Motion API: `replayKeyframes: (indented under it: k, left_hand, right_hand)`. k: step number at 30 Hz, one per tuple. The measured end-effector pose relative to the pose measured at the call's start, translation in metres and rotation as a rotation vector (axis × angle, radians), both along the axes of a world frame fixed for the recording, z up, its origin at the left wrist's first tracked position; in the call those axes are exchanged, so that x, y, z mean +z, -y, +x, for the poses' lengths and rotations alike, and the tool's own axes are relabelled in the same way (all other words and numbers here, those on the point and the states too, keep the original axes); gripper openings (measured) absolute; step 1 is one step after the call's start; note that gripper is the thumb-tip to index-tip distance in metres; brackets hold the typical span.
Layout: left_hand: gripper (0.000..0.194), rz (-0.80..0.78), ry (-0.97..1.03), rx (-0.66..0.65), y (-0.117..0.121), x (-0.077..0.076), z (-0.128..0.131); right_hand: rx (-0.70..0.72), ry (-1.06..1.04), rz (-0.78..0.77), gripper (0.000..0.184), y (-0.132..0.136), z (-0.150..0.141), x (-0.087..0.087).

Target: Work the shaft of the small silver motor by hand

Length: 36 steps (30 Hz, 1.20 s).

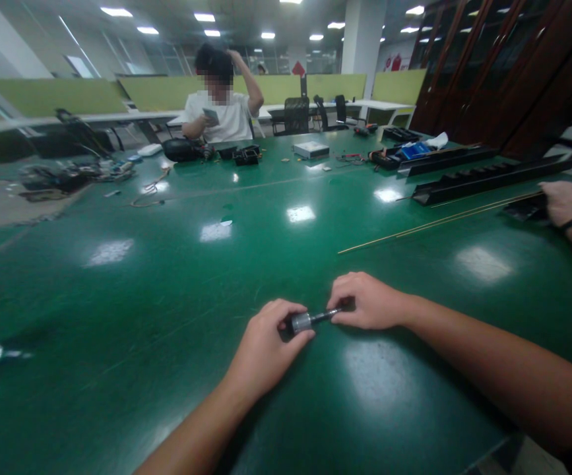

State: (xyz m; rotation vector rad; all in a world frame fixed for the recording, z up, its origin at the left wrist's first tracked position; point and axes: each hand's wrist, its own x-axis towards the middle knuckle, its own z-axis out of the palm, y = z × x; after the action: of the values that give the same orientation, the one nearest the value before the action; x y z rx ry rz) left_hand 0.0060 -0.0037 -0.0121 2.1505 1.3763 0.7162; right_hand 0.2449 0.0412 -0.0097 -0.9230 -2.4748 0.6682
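Just above the green tabletop in front of me lies a small black-and-silver cylindrical tool with a thin dark shaft (pixel 302 322); its exact kind is not clear. The fingers and thumb of my left hand (pixel 270 340) are wrapped round its thick cylinder. At the far end of the shaft, my right hand (pixel 365 300) pinches the thin tip between thumb and fingers. The tool points to the right, roughly level, bridging both hands. What lies inside my right fingertips is hidden.
Thin yellowish rods (pixel 399 234) and black channel pieces (pixel 464 187) lie at the right, by another person's hand (pixel 567 203). A person with a phone (pixel 211 116) sits across the green table (pixel 177 290). Cables and parts (pixel 75 173) clutter the far left, with a white box (pixel 310 150) behind.
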Motion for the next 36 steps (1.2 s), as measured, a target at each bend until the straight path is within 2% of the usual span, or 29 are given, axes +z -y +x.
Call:
replayKeyframes:
  k: [18,24,30,32,36]
  left_hand:
    - [0.023,-0.023,-0.004,0.005,0.000,0.000,-0.001]
    - [0.023,-0.021,0.002,0.008,-0.001,0.000,0.000]
    - [0.024,0.028,0.039,-0.050,-0.001,-0.005,0.000]
    - [0.024,0.058,0.046,-0.043,-0.001,-0.005,0.000]
    - [0.024,0.075,0.028,-0.048,0.001,0.000,0.001]
  right_hand:
    - [-0.052,0.104,-0.135,0.011,-0.011,0.021,0.008]
    - [-0.028,0.056,-0.151,0.012,-0.008,0.013,0.006]
    - [0.048,-0.031,-0.032,0.014,0.003,-0.017,-0.006]
    - [0.002,-0.039,0.052,0.013,0.005,-0.025,-0.011]
    - [-0.012,-0.062,0.091,0.012,0.005,-0.027,-0.017]
